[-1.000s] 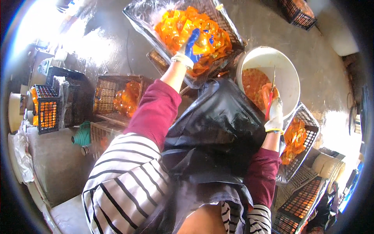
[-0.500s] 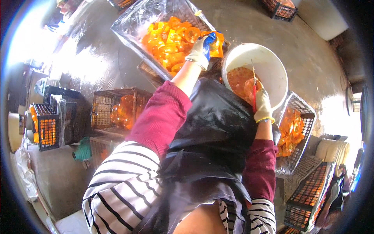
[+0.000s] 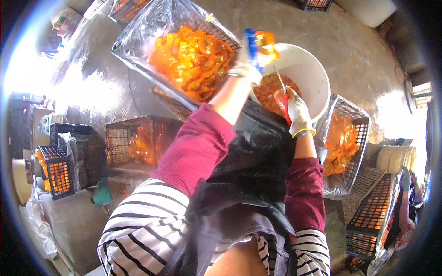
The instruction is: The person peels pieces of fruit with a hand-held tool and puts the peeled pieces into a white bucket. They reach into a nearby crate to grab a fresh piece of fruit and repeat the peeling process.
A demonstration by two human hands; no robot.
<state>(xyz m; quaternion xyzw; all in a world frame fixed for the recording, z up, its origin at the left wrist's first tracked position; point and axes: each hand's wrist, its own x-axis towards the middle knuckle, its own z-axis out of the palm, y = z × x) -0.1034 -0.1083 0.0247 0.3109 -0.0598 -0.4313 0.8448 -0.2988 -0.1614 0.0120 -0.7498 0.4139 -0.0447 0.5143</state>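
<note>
My left hand, in a white and blue glove, holds an orange fruit piece above the rim of a white bucket. My right hand, in a white glove with a yellow cuff band, grips a thin red-handled knife over the bucket, blade pointing up toward the piece. The bucket holds orange pulp. To the left sits a plastic-lined wire crate heaped with orange fruit pieces.
A lined crate with orange peel stands to the right. Another wire crate with fruit sits at the left, dark crates beyond it. Flat trays lie at lower right. The floor is grey concrete.
My left hand has lifted an orange piece out of the big crate and carried it right, to over the bucket. My right hand with the knife has stayed over the bucket.
</note>
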